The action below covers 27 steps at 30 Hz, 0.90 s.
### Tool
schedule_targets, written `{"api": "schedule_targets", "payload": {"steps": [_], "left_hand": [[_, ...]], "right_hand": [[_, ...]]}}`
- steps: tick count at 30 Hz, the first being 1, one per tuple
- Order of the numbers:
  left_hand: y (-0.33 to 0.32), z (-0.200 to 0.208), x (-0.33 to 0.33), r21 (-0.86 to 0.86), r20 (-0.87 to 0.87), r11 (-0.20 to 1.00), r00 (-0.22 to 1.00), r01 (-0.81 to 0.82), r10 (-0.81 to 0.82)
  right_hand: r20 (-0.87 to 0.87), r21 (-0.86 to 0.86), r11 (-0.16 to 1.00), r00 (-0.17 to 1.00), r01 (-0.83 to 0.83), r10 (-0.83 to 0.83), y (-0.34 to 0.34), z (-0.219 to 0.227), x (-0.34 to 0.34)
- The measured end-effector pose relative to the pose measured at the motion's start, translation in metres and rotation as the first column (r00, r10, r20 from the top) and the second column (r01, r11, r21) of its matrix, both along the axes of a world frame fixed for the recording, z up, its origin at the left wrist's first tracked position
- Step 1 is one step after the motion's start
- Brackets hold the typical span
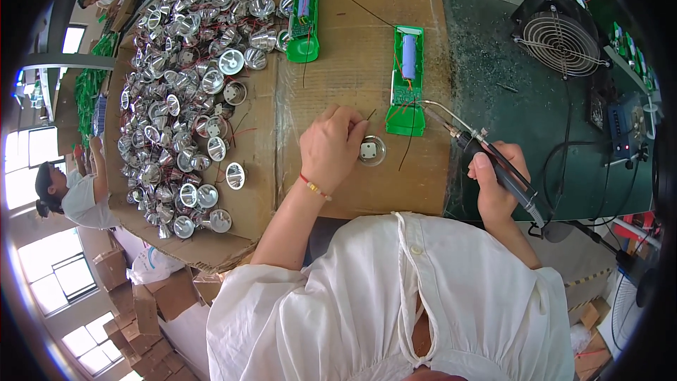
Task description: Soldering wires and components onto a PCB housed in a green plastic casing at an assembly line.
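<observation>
My right hand (499,182) grips a soldering iron (490,159) like a pen, with a thin curved metal tube along its front. Its tip is at the lower end of the circuit board in a green plastic casing (405,121), which also holds a purple cylindrical battery (409,56). Red and dark wires stick out there. With thumb and fingers closed, my left hand (330,142) rests on the cardboard; a thin dark wire (371,114) shows at its fingertips. Just right of these fingers lies a round reflector cup (371,150) with a white square centre, its back up.
A cardboard box (247,229) heaped with shiny reflector cups (183,49) stands at left. A second green casing (303,46) lies beside it. On the right are a fan (560,42) and a blue powered unit (622,130) with cables. Another person (81,194) sits far left.
</observation>
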<state>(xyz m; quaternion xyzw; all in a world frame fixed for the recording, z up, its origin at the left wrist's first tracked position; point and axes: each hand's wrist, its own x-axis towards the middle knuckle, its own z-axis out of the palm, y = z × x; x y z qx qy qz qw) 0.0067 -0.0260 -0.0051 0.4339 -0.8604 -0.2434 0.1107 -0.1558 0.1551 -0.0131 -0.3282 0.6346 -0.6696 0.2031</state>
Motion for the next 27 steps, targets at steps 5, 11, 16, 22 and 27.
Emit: {"api": "schedule_targets", "payload": {"steps": [5,11,16,22,27], "left_hand": [[0.003,0.006,-0.012,0.426,-0.442,0.903,0.884,0.057,0.152],[0.002,0.001,-0.027,0.491,-0.401,0.871,0.893,0.020,0.206],[0.000,0.003,-0.033,0.507,-0.327,0.862,0.923,-0.010,0.203],[0.001,0.002,-0.033,0.506,-0.322,0.863,0.926,-0.010,0.200],[0.000,0.001,-0.032,0.499,-0.329,0.867,0.924,-0.004,0.194]], "right_hand": [[0.034,-0.007,1.000,0.999,0.025,-0.025,-0.010,-0.002,0.005],[0.031,0.023,0.999,0.999,0.037,-0.038,-0.021,-0.005,0.002],[0.124,0.023,0.998,0.991,0.053,-0.055,-0.024,-0.006,0.001],[0.178,0.046,0.999,0.983,0.027,-0.035,-0.025,-0.005,-0.001],[0.387,0.030,0.998,0.920,0.061,-0.068,-0.026,-0.002,0.002]]}}
